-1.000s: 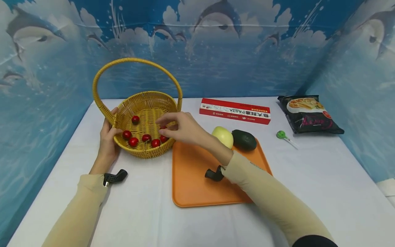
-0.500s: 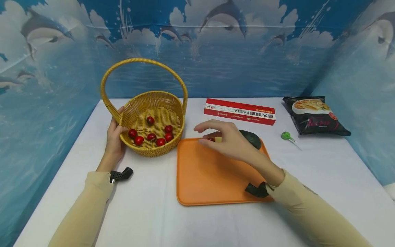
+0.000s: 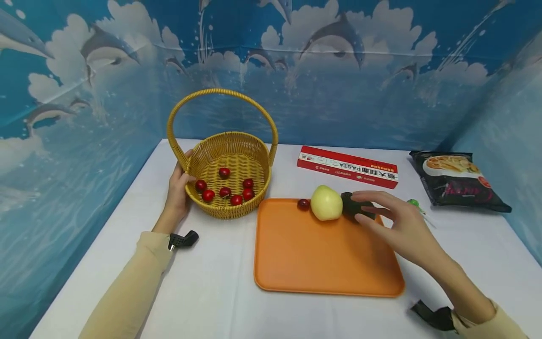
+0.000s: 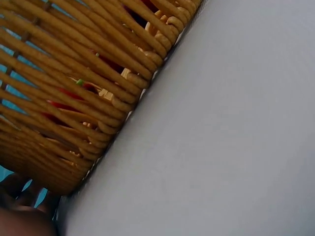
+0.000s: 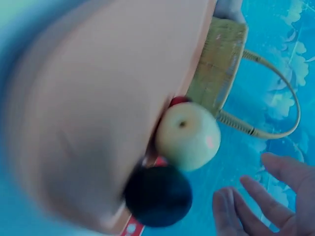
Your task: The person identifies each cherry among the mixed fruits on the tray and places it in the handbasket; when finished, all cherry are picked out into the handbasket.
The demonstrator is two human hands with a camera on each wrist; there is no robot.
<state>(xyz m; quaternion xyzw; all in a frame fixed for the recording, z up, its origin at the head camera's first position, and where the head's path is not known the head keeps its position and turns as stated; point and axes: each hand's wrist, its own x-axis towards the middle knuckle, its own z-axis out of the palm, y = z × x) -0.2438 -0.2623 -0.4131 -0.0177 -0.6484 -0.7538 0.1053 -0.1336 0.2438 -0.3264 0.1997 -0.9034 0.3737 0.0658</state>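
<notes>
My left hand (image 3: 177, 190) grips the left side of a yellow wicker basket (image 3: 228, 141), thumb at the rim and fingers around the outside. Several red cherries (image 3: 225, 173) lie in the basket; through the weave, bits of red show in the left wrist view. Over the right end of the orange tray (image 3: 309, 263), my right hand (image 3: 402, 226) holds nothing, its fingers loosely bent and apart. Nearest to it is a dark green avocado (image 3: 350, 205), partly behind the fingers. Beside that sit a pale yellow-green apple (image 3: 326, 203) and a single dark red cherry (image 3: 303, 204), along the tray's back edge.
Behind the tray lies a red pasta box (image 3: 347, 167). A black food packet (image 3: 459, 181) is at the back right, with a green lollipop (image 3: 414, 203) partly hidden behind the right hand. A dolphin-print curtain (image 3: 296, 108) walls the white table.
My right hand has moved from over the basket, across the tray to the right, exposing the apple and tray cherry. My left hand stays on the basket. The head view has shifted.
</notes>
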